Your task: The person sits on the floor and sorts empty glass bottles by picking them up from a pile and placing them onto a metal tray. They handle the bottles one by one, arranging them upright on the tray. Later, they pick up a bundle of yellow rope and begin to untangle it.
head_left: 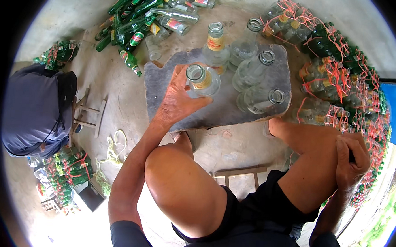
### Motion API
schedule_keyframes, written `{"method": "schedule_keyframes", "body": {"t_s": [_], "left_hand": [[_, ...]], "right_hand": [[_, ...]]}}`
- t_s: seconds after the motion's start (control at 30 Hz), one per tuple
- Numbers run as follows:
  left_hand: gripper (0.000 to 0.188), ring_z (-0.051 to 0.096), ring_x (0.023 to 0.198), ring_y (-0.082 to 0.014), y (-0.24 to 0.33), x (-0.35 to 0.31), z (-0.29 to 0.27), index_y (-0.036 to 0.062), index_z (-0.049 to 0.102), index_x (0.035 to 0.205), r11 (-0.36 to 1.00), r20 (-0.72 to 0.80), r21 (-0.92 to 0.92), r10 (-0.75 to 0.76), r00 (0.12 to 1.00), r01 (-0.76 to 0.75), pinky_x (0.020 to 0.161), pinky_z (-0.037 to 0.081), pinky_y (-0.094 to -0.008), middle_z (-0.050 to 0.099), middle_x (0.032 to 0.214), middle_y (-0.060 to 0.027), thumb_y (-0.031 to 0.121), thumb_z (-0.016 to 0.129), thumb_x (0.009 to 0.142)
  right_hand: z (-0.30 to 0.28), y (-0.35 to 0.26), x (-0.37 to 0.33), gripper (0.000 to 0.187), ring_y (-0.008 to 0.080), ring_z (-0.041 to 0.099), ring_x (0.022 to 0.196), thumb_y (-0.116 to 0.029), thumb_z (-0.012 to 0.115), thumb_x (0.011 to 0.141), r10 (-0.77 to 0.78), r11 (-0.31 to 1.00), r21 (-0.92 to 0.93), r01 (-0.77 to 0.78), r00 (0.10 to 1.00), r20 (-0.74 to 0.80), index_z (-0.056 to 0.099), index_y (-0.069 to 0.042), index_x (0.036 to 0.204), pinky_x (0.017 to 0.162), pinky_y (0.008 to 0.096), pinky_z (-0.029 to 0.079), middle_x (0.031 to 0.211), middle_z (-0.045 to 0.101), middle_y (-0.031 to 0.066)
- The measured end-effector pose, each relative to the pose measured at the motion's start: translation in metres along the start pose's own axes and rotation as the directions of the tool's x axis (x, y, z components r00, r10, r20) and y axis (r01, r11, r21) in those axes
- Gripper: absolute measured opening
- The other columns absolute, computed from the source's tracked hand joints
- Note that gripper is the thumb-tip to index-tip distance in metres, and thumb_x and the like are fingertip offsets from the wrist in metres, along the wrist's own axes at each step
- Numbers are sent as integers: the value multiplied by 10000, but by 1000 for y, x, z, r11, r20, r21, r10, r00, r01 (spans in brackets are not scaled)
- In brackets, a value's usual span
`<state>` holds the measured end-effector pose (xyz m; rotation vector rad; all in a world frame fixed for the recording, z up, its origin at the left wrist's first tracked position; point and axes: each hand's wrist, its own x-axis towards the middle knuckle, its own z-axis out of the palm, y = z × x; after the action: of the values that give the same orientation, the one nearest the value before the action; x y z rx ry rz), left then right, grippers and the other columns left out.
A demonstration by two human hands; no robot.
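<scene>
"Within the fingers of the left hand, we find?"
"One clear bottle, over the slab. We judge handling it the step; the next move needs clearance from standing bottles right of the fingers."
"Right hand?"
"Curled at the knee; contents we cannot tell."

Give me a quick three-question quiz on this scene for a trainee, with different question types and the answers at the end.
1. Multiple choice: where is the right hand?
A) On the neck of a bottle
B) Against the right knee
C) Flat on the floor

2. True or false: the left hand is around a green bottle.

3. Count: besides the bottle at the left hand, how many clear bottles stand on the stone slab?

Key:
1. B.
2. False; the held bottle is clear glass, with a yellowish label.
3. Four.
</scene>
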<state>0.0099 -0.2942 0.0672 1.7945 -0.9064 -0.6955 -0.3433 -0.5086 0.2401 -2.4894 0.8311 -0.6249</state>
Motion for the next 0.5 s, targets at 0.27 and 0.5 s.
{"method": "schedule_keyframes", "body": {"t_s": [0.27, 0.5], "left_hand": [[764, 554, 1281, -239, 5, 4, 14, 158, 597, 1386, 998, 5, 55, -13, 1000, 12, 996, 586, -427, 514, 1348, -62, 99, 898, 686], [867, 619, 1273, -207, 3, 8, 22, 111, 516, 1470, 992, 1, 117, -46, 999, 46, 1051, 570, -450, 617, 1373, -62, 8, 913, 706]], "right_hand": [[-2, 9, -5, 45, 217, 666, 819, 52, 719, 890, 14, 999, 46, -13, 1000, -11, 723, 56, 934, 731, 316, 508, 906, 715, 137], [-4, 13, -7, 48, 224, 671, 827, 39, 724, 900, 17, 998, 68, -15, 999, -28, 725, 59, 944, 739, 318, 508, 915, 716, 142]]}}
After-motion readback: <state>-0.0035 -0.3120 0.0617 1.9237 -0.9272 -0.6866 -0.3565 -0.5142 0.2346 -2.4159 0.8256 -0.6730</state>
